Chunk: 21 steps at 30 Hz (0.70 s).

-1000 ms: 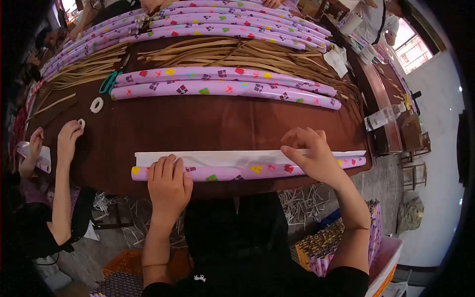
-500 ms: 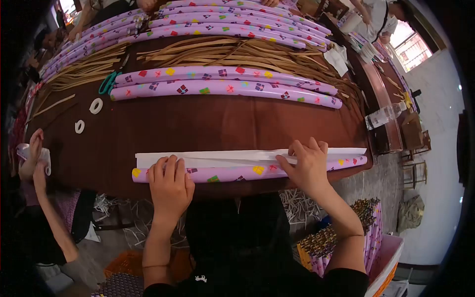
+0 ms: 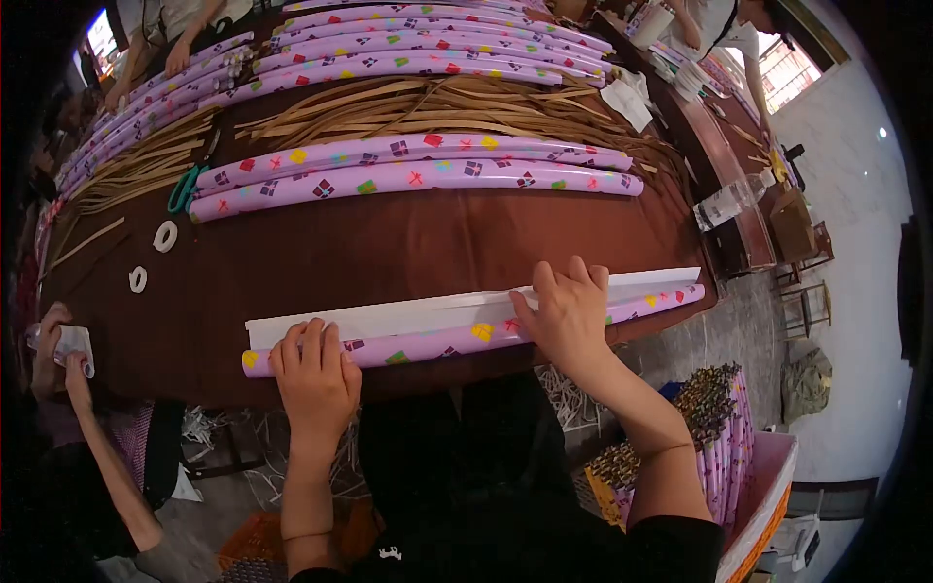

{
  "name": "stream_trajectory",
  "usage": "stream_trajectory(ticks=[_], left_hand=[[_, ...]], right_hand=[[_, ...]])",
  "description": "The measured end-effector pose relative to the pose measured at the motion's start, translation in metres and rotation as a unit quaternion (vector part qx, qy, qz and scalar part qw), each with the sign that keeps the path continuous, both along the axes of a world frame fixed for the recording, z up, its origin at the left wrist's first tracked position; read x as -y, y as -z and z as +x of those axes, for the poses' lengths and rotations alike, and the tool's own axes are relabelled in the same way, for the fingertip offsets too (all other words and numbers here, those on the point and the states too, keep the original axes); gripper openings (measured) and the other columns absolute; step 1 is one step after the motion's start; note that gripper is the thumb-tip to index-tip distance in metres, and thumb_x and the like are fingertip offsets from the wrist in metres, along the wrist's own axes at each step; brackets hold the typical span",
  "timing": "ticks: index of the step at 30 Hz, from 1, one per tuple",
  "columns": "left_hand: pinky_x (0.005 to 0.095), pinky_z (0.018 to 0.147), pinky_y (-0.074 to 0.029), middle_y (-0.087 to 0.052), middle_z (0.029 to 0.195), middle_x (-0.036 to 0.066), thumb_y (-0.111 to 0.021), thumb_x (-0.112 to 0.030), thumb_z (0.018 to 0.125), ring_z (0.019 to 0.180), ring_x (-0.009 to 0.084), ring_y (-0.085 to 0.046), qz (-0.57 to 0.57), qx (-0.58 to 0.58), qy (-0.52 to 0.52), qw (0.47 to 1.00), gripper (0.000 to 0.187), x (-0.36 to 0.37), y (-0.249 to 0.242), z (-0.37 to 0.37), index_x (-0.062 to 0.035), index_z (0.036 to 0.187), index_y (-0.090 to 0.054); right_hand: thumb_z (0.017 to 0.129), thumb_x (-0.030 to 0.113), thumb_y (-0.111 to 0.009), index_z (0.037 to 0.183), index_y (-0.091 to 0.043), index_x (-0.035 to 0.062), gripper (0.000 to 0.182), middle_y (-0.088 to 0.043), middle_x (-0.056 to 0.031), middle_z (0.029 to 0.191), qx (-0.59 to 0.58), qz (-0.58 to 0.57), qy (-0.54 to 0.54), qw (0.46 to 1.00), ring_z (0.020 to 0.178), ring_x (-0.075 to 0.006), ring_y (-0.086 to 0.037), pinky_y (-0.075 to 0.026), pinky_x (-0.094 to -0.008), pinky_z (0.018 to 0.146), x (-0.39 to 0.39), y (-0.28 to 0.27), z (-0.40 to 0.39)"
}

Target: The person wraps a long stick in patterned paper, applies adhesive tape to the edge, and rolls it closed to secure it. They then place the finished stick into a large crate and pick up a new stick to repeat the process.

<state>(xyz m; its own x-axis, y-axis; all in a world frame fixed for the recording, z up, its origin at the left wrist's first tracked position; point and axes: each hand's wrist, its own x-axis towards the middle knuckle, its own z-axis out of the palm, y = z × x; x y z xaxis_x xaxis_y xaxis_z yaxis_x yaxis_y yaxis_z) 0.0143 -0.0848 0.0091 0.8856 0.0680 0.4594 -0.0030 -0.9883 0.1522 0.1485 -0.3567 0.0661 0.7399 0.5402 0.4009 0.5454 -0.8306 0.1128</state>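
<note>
- Item: long purple roll (image 3: 428,340) of patterned wrapping paper, lying left to right along the near edge of the brown table (image 3: 389,257), with a white paper flap (image 3: 408,313) open on its far side.
- Left hand (image 3: 313,374): laid flat, fingers spread, palm pressing the roll near its left end; it grips nothing.
- Right hand (image 3: 567,316): fingers bent over roll and flap right of the middle, fingertips on the white edge (pinching or only pressing, I cannot tell).
- Handling note: the roll looks slightly slanted, its right end farther away; both palms should bear down evenly so the flap winds on straight, without creases.
- Risk: the roll sits close to the table's near edge and could slip off if pulled nearward.
- Nearby: two finished rolls (image 3: 408,175) lie side by side farther back, well apart; tan strips (image 3: 437,107) lie heaped beyond them.
- Far left: two tape rings (image 3: 152,257) and green-handled scissors (image 3: 182,189).
- Near left: another person's hands (image 3: 53,355) holding something small and white.
</note>
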Motion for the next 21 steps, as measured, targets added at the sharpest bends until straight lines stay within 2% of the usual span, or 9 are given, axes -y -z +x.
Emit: stream_trajectory(ticks=[21], left_hand=[[0.0488, 0.096, -0.039, -0.058, 0.118, 0.016, -0.055, -0.018, 0.084, 0.111, 0.0346, -0.052, 0.006, 0.005, -0.001, 1.000, 0.034, -0.0005, 0.0018, 0.0000, 0.0028, 0.109, -0.063]], right_hand=[[0.074, 0.026, -0.076, 0.078, -0.051, 0.0095, 0.030, -0.058, -0.0047, 0.058, 0.004, -0.022, 0.041, 0.999, 0.076, -0.0247, -0.054, -0.035, -0.0403, 0.074, -0.0108, 0.0049, -0.0012]])
